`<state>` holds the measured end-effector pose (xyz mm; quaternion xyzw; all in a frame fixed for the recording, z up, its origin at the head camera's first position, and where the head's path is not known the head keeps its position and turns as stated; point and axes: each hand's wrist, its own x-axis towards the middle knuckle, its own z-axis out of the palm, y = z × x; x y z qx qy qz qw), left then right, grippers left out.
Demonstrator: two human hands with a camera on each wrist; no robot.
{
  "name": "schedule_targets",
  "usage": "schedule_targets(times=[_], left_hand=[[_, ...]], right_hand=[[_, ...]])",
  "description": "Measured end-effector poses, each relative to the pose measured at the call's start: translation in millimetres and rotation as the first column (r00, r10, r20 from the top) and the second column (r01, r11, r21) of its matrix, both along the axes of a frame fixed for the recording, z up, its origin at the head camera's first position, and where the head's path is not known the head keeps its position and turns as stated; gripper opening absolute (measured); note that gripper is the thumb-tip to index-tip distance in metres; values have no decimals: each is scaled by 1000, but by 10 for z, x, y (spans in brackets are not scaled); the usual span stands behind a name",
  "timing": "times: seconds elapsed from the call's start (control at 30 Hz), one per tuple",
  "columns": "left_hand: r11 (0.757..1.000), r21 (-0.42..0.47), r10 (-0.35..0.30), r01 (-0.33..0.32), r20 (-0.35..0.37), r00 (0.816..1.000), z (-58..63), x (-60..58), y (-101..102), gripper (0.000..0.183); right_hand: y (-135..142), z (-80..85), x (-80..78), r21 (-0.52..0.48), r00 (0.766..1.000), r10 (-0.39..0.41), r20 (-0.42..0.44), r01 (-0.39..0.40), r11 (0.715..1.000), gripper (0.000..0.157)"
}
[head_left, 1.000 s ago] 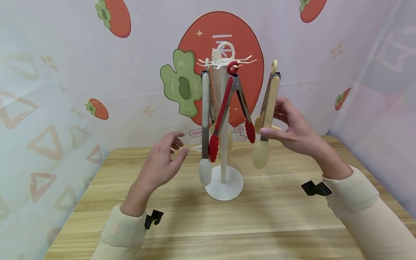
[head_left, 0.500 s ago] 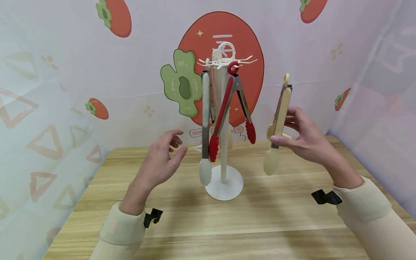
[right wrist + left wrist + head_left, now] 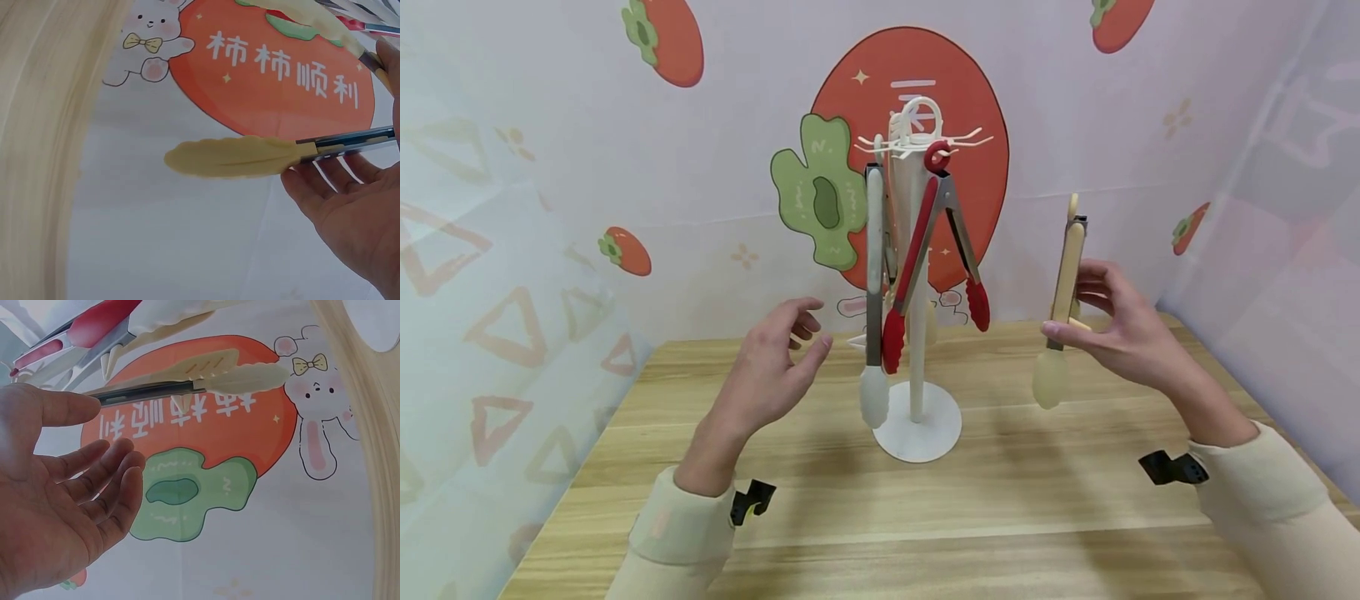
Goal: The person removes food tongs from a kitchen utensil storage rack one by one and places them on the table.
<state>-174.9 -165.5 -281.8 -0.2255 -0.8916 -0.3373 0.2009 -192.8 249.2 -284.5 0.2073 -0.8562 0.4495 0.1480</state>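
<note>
In the head view my right hand point(image 3: 1127, 333) grips a pair of cream kitchen tongs point(image 3: 1065, 275), thumb on one arm and fingers on the other. The tongs hang nearly upright in the air, right of the white rack point(image 3: 917, 367). One pale tip point(image 3: 231, 156) shows closely in the right wrist view. My left hand point(image 3: 771, 367) is held up left of the rack, palm inward, fingers loosely bent, holding nothing. Nearest to it hang white-handled tongs point(image 3: 874, 250). Red tongs point(image 3: 917, 242) hang spread at the rack's front. More cream tongs point(image 3: 244, 378) hang behind, mostly hidden in the head view.
The rack's round white base point(image 3: 936, 442) stands on a wooden table point(image 3: 880, 550). Several thin hooks point(image 3: 973, 142) spread out from its top, under a ring handle point(image 3: 922, 104). A printed backdrop point(image 3: 730, 167) rises behind the table, with more panels at both sides.
My right hand has carried the cream tongs away from the rack, to the right and lower. The left hand has barely moved, and the rack with its other tongs stays put.
</note>
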Motion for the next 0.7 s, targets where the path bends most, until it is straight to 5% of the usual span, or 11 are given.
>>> schedule_targets(times=[0.7], left_hand=[[995,91,-24,26,-22,999,27,-70,1,38]], right_hand=[[291,-238,-22,218,973,-159,167,120,968,90]])
